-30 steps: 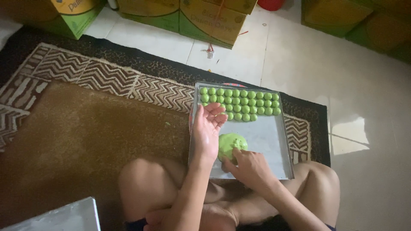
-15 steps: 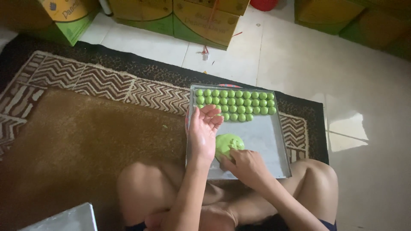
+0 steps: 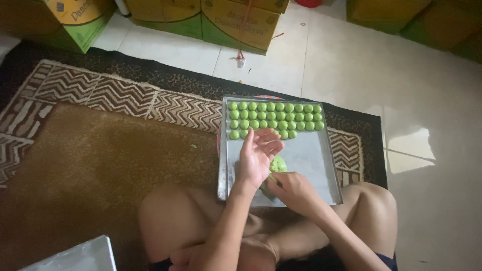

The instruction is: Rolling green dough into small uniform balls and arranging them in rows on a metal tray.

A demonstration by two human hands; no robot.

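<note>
On the brown patterned rug beside white floor tiles, a square metal tray holds green dough balls; left hand open, empty; right hand pinches the green dough lump.

Left hand up and flat-ish, palm open toward the camera, fingers loosely spread and pointing away – forearm running straight back to the body. Right hand lower and just beside it, knuckles up, fingers curled in – grip hidden, can't tell what's pinched. Wrists close together, both arms reaching forward between bent bare knees.
</note>
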